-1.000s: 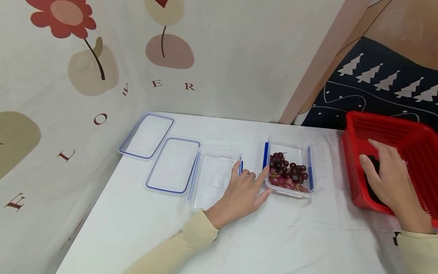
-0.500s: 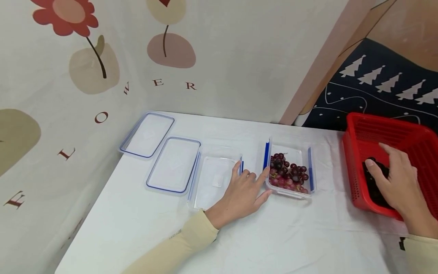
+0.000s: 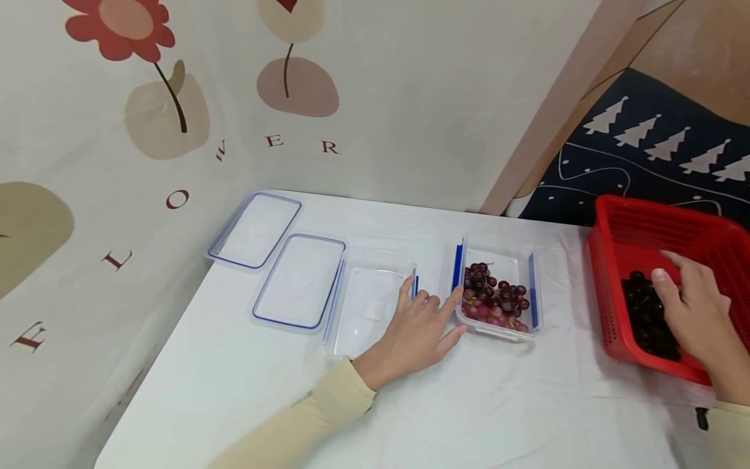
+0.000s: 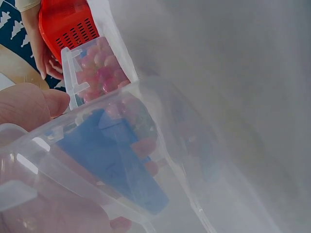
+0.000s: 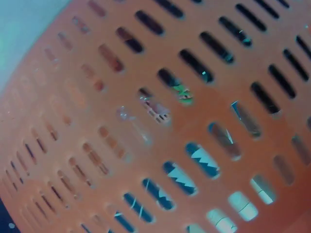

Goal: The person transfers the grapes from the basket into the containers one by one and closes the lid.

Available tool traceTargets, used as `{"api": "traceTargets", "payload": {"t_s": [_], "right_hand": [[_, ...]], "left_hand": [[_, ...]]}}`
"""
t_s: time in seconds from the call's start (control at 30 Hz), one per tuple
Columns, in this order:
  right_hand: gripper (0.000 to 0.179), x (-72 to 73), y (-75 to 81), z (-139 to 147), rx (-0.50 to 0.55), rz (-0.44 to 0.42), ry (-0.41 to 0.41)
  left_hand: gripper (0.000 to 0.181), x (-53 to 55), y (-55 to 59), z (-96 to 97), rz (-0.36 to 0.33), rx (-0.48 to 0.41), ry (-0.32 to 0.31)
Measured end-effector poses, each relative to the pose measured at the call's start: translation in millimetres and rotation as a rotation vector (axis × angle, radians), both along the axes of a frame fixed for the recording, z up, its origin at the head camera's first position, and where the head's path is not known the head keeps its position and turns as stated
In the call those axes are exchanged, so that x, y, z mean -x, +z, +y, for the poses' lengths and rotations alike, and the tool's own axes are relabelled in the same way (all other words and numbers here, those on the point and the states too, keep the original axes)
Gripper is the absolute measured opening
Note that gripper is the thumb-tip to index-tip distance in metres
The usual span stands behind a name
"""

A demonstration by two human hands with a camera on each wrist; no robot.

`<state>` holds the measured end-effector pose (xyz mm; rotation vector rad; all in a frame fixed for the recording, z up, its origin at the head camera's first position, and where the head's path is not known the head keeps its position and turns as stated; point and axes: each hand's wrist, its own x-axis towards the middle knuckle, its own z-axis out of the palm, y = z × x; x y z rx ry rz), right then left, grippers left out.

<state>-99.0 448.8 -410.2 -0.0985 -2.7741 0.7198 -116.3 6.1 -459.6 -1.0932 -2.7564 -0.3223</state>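
Note:
My left hand [image 3: 413, 329] lies spread between two clear lidless containers. One fingertip is at the blue-edged side of the bare container [image 3: 366, 306]; another is at the left wall of the grape container [image 3: 498, 333]. Inside the latter sit dark purple grapes [image 3: 506, 299] and pinkish-red grapes [image 3: 489, 314]. Over the red basket [image 3: 603, 293] hovers my right hand [image 3: 697, 312], fingers loosely bent, with nothing visible in it. Black grapes [image 3: 647, 319] lie in the basket just left of that hand. The right wrist view shows mostly the slotted basket wall [image 5: 160, 141].
Two clear lids with blue seals, a nearer lid [image 3: 301, 280] and a farther lid [image 3: 254, 228], lie at the left on the white table [image 3: 469, 410]. Behind the table stands a wall covering [image 3: 410, 117] printed with flowers and letters.
My right hand has shifted right and slightly nearer to me over the basket, uncovering more of the black grapes. The left hand has stayed in place.

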Motion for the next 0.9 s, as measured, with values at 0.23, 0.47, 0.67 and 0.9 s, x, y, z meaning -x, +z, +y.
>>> {"api": "traceTargets", "payload": {"t_s": [0.23, 0.47, 0.67, 0.9], "right_hand": [[0.074, -2.1, -2.8, 8, -0.015, -0.033, -0.027], [0.072, -3.9, -2.8, 14, -0.015, -0.060, -0.022], [0.067, -6.1, -1.8, 21, 0.007, -0.097, -0.014], [0.065, -7.1, -8.0, 33, 0.024, -0.116, 0.011]], "left_hand": [[0.068, 0.4, 0.1, -0.4, 0.014, 0.002, 0.001], [0.068, 0.0, -1.2, 0.3, 0.012, 0.004, 0.001], [0.068, -0.6, 0.3, -0.1, 0.001, 0.011, 0.000], [0.068, -1.1, 0.4, 0.1, 0.004, 0.010, -0.001]]}}
